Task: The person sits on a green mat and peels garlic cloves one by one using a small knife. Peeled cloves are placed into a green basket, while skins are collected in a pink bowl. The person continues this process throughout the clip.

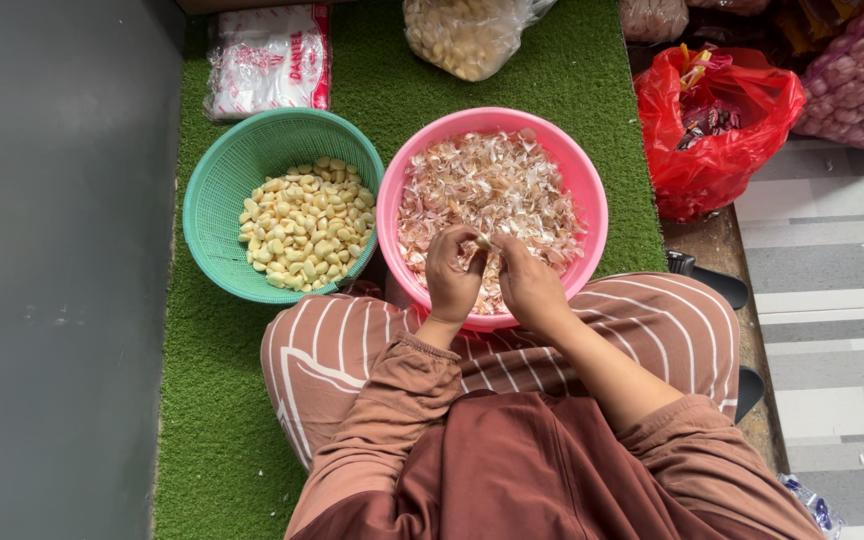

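my left hand [452, 280] and right hand [527, 285] meet over the pink bowl [592, 200], pinching a garlic clove [483, 242] between the fingertips. papery garlic skins [492, 190] fill that bowl. just beside it, to the left, the green basket [214, 200] holds peeled cloves [307, 222]. both sit on green turf [222, 400]. a red plastic bag [717, 125] lies off to the right.

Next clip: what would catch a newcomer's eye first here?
The pink bowl heaped with papery garlic skins, centre frame on the green turf mat, draws the eye first. Over its near edge the left hand and right hand pinch a garlic clove together. To its left, the green basket holds peeled cloves.
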